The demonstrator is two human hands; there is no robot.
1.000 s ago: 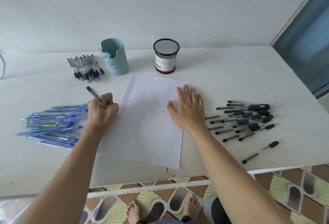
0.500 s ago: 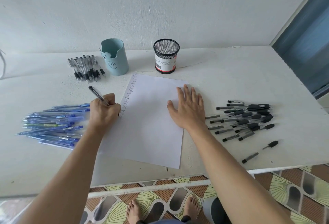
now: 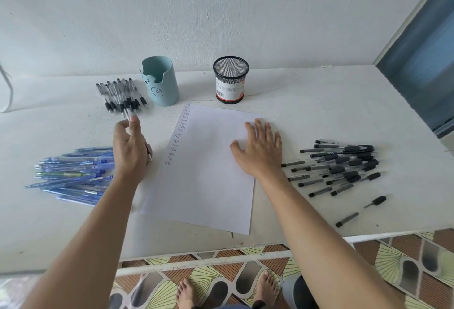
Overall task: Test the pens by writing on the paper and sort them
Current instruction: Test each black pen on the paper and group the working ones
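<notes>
Left hand pinches a pen near the black-grip pens; right hand lies flat on paper.

Teal holder and mesh cup upright behind paper, gap between

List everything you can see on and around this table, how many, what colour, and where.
paper: one, white, centre, handwriting down its left edge
blue cup: one, light blue, back, left of the paper
mesh cup: one, black, red and white label, back centre
clear pens: a pile, clear with black grips, back left
blue pens: a pile, blue, one green, left
black pens: a pile, grey and black, right; two pieces apart
table: one, white, against the wall
left hand: one, pinching a pen beside the clear pens
right hand: one, flat on the paper
feet: two, bare, on the tiled floor
</notes>
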